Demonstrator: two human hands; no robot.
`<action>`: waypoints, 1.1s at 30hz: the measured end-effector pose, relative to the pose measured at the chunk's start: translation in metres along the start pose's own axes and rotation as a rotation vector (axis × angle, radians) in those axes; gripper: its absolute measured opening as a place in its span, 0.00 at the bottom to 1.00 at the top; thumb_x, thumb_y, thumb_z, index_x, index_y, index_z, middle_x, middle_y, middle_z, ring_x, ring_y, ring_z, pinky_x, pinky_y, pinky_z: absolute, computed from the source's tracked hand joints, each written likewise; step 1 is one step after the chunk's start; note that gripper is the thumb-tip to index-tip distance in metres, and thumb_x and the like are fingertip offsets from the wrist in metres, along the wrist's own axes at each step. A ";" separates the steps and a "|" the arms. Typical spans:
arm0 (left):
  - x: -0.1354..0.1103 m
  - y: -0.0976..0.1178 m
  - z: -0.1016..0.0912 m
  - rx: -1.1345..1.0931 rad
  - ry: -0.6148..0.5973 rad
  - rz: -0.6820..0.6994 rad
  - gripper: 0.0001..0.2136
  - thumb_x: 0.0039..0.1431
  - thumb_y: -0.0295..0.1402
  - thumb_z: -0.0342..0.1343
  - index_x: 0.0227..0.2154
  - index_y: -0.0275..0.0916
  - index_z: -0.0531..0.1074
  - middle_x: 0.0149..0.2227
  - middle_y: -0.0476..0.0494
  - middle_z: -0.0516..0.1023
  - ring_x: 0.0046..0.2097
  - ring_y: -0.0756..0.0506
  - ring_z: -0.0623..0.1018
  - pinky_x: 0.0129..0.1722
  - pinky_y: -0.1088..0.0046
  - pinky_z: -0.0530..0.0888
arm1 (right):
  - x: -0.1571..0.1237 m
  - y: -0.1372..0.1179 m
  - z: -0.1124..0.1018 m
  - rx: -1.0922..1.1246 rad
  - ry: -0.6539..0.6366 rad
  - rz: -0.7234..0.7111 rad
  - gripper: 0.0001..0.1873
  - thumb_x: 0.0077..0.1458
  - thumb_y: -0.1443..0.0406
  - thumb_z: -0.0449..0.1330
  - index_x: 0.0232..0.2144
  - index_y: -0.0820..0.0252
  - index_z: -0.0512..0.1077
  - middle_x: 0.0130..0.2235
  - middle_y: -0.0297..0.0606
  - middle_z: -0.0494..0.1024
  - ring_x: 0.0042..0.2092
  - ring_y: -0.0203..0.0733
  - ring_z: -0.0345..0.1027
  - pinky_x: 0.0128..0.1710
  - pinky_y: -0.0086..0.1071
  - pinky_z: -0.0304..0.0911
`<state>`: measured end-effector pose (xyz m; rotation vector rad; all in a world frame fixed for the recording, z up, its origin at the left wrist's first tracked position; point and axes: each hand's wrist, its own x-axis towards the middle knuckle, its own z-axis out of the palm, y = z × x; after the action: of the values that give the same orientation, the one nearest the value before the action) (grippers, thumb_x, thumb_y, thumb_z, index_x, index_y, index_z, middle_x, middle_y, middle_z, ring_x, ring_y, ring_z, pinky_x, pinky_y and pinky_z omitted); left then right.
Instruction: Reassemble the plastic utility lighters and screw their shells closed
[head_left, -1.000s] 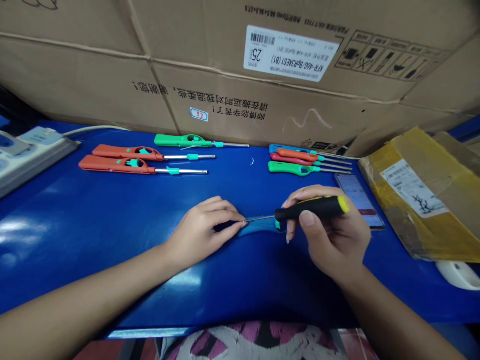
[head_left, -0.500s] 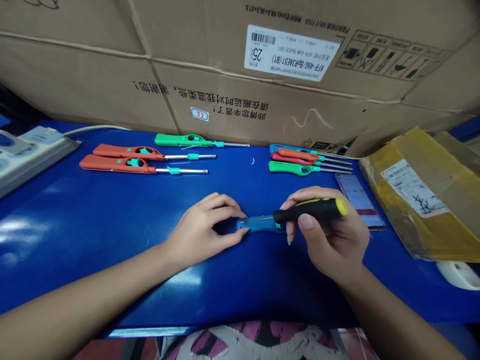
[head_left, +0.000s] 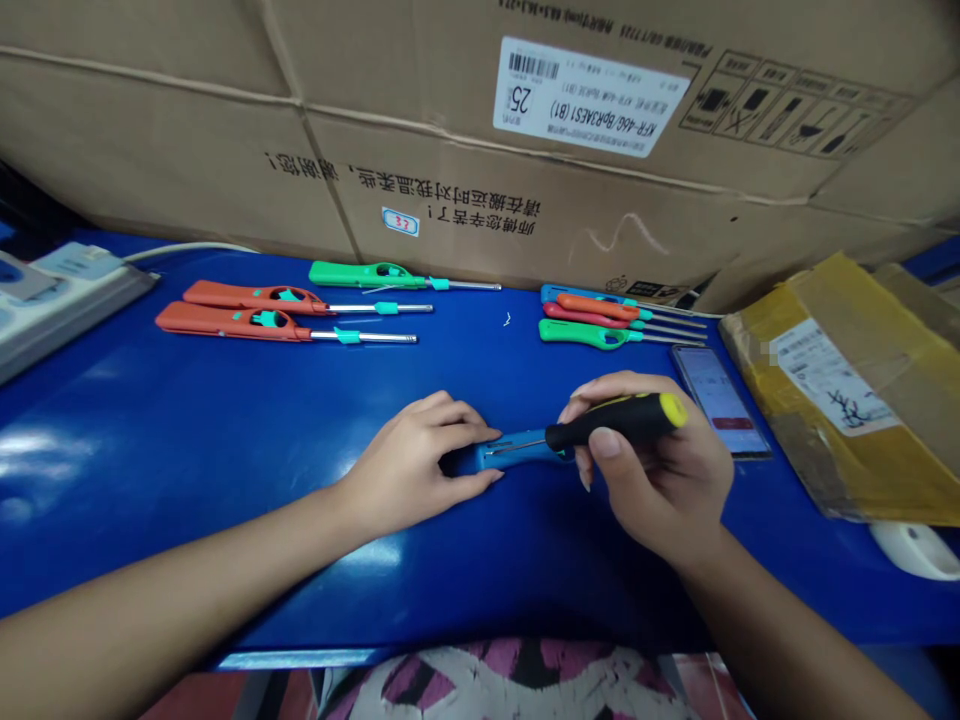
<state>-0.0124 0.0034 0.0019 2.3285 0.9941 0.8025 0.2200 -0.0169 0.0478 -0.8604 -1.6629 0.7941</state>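
Observation:
In the middle of the head view, a blue long-neck lighter (head_left: 517, 451) lies low over the tabletop. My left hand (head_left: 420, 455) pinches its left end between thumb and fingers. My right hand (head_left: 660, 480) is closed around a screwdriver (head_left: 615, 421) with a black and yellow handle. The screwdriver's thin shaft slants along the lighter body, its tip at the body's left end near my left fingers. Whether the tip presses in or only rests there, I cannot tell. My right fingers hide the lighter's other end.
Two orange lighters (head_left: 232, 322) and a green lighter (head_left: 367, 274) lie at back left. A pile of several lighters (head_left: 589, 333) is at back right, near a phone (head_left: 720, 400) and a taped parcel (head_left: 840, 390). A power strip (head_left: 67, 305) sits far left; a large carton (head_left: 420, 130) stands behind.
The blue lighter has turned slightly, its right end angled a little farther from me. The screwdriver tip has shifted slightly right and toward me. Both hands keep their hold.

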 end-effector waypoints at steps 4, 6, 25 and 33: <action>-0.001 0.001 0.001 0.000 0.002 0.011 0.12 0.59 0.36 0.66 0.45 0.39 0.80 0.42 0.43 0.82 0.41 0.43 0.76 0.44 0.61 0.75 | 0.000 -0.001 0.001 0.009 -0.010 0.021 0.15 0.60 0.70 0.64 0.49 0.54 0.73 0.39 0.35 0.76 0.37 0.35 0.75 0.30 0.28 0.71; -0.001 0.001 0.002 -0.002 0.005 0.015 0.13 0.59 0.36 0.66 0.45 0.38 0.80 0.42 0.43 0.82 0.41 0.43 0.76 0.44 0.61 0.75 | -0.001 -0.001 0.001 0.010 -0.012 0.023 0.15 0.60 0.70 0.64 0.49 0.54 0.73 0.39 0.35 0.77 0.35 0.34 0.75 0.29 0.27 0.71; -0.002 0.001 0.004 0.002 -0.004 0.019 0.13 0.59 0.38 0.66 0.45 0.38 0.80 0.42 0.43 0.82 0.41 0.43 0.76 0.44 0.61 0.74 | -0.002 0.000 0.004 -0.009 -0.036 0.016 0.16 0.59 0.70 0.64 0.49 0.54 0.72 0.39 0.37 0.77 0.35 0.37 0.75 0.26 0.26 0.70; -0.001 0.002 0.003 0.005 -0.016 0.003 0.13 0.60 0.37 0.66 0.45 0.39 0.80 0.42 0.42 0.82 0.41 0.42 0.76 0.44 0.61 0.74 | -0.004 0.003 0.006 -0.028 -0.056 0.015 0.16 0.60 0.69 0.64 0.50 0.54 0.71 0.39 0.37 0.77 0.32 0.36 0.75 0.26 0.28 0.71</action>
<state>-0.0105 0.0009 0.0006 2.3382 0.9869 0.7823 0.2152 -0.0194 0.0422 -0.8779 -1.7225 0.8139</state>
